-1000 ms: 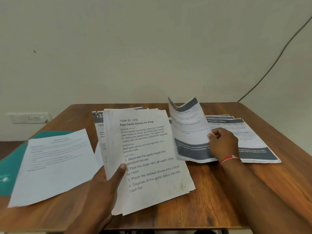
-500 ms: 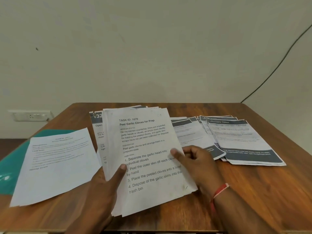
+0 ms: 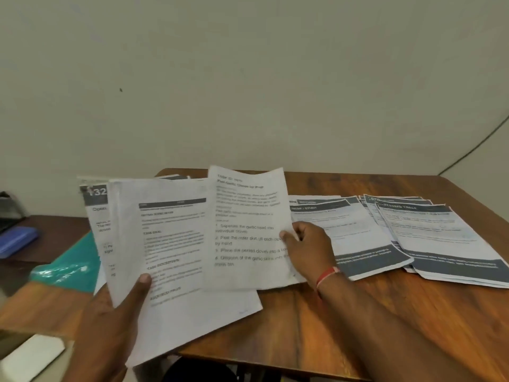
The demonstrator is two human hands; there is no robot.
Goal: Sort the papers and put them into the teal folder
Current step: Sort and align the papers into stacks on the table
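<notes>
My left hand (image 3: 110, 323) grips a stack of white papers (image 3: 165, 271) by its lower left corner, thumb on top, raised above the wooden table (image 3: 344, 321). My right hand (image 3: 308, 249) pinches the right edge of the garlic-cloves sheet (image 3: 248, 230) and holds it lifted off the stack, to the stack's right. The teal folder (image 3: 71, 266) lies at the table's left edge, mostly hidden behind the held stack. Two piles of dark-banded sheets lie flat on the right: one pile (image 3: 358, 238) just behind my right hand, another pile (image 3: 446, 244) farther right.
A blue object (image 3: 16, 241) sits on a lower dark surface at the far left. A white box-like thing (image 3: 30, 357) is at the bottom left. A black cable (image 3: 473, 147) runs down the wall at right. The wall stands close behind the table.
My right hand has taken the top garlic-cloves sheet and pulled it right, off the stack, uncovering another printed page. The view has swung left and blurred.
</notes>
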